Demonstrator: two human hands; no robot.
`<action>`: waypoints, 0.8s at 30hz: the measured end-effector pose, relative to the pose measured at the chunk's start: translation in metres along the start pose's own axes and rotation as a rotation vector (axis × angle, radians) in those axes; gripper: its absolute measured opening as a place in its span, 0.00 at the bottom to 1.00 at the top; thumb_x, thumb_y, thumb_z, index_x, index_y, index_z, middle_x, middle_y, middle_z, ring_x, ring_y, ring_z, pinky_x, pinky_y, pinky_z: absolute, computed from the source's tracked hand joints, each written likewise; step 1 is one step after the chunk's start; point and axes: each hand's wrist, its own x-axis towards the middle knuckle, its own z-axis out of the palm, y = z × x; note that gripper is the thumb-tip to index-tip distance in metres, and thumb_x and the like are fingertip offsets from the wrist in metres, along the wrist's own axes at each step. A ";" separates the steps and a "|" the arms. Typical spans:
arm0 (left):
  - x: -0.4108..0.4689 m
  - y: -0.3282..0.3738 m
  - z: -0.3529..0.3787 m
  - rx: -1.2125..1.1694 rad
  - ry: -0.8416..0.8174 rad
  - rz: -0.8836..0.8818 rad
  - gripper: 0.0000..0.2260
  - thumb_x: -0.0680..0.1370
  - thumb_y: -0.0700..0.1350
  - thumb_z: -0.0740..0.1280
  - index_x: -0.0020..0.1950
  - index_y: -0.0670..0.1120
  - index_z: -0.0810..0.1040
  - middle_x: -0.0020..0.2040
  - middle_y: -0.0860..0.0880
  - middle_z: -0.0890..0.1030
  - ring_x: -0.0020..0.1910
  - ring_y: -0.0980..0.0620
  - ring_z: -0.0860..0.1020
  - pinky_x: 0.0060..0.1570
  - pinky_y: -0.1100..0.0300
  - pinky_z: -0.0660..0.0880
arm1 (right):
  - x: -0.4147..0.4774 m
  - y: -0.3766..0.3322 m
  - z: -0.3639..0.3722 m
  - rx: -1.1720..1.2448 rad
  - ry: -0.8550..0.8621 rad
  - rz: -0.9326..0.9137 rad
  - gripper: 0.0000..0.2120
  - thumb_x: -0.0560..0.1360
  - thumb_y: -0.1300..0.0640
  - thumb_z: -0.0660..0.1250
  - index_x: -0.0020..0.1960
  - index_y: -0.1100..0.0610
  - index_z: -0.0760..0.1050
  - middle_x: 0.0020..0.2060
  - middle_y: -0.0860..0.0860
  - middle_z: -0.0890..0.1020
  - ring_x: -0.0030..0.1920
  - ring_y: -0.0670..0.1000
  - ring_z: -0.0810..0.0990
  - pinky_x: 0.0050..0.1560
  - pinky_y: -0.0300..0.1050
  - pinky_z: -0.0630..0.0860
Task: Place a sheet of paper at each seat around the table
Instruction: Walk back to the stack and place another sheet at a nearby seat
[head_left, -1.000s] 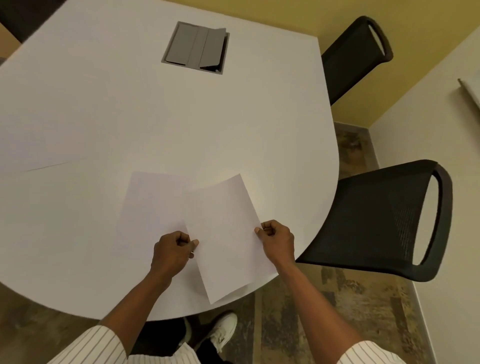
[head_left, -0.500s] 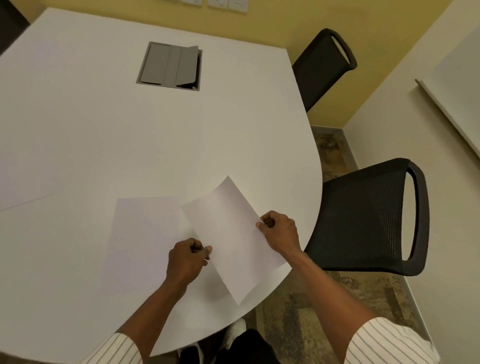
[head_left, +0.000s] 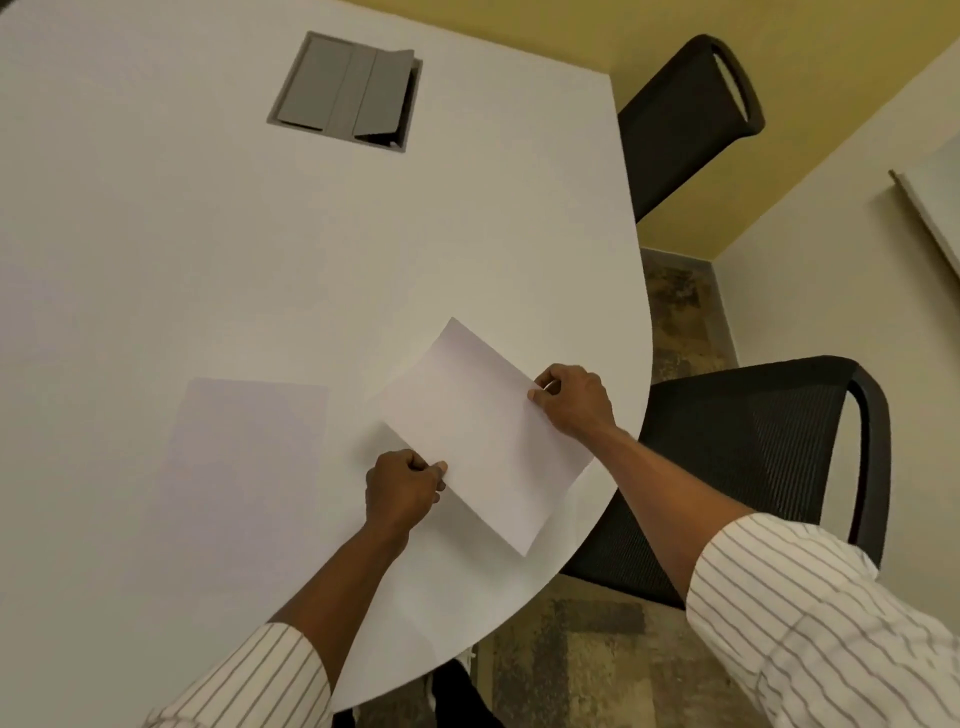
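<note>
I hold a white sheet of paper (head_left: 478, 431) just above the white table (head_left: 208, 249), near its rounded right edge. My left hand (head_left: 402, 488) pinches the sheet's lower left edge. My right hand (head_left: 571, 400) pinches its upper right edge. The sheet is turned at an angle, in front of the near black mesh chair (head_left: 753, 467). Another white sheet (head_left: 244, 457) lies flat on the table to the left, apart from the held one.
A second black chair (head_left: 680, 119) stands at the far right of the table. A grey cable hatch (head_left: 345, 93) is set into the tabletop at the back. Walls close in on the right; patterned floor (head_left: 582, 660) shows below.
Both hands have carried the held sheet to the right, off the flat sheet it overlapped and toward the near chair. The view has shifted along with them.
</note>
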 end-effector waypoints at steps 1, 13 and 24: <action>0.004 0.003 0.010 -0.005 0.006 -0.011 0.12 0.80 0.45 0.77 0.44 0.37 0.83 0.37 0.46 0.89 0.35 0.50 0.86 0.50 0.47 0.86 | 0.013 0.002 -0.003 -0.012 -0.006 -0.012 0.08 0.79 0.49 0.76 0.54 0.51 0.85 0.47 0.47 0.82 0.49 0.53 0.81 0.50 0.48 0.77; 0.067 0.040 0.107 0.022 0.071 -0.122 0.11 0.79 0.48 0.77 0.45 0.41 0.84 0.41 0.47 0.89 0.45 0.43 0.89 0.55 0.43 0.87 | 0.136 0.054 -0.015 -0.153 -0.141 -0.063 0.03 0.78 0.50 0.75 0.49 0.49 0.83 0.46 0.48 0.84 0.50 0.55 0.82 0.50 0.49 0.77; 0.090 0.049 0.137 0.139 0.099 -0.188 0.12 0.79 0.51 0.75 0.49 0.42 0.83 0.50 0.43 0.89 0.51 0.38 0.88 0.59 0.43 0.85 | 0.170 0.075 -0.002 -0.166 -0.195 -0.071 0.05 0.77 0.51 0.75 0.51 0.51 0.84 0.49 0.51 0.87 0.52 0.57 0.84 0.50 0.50 0.78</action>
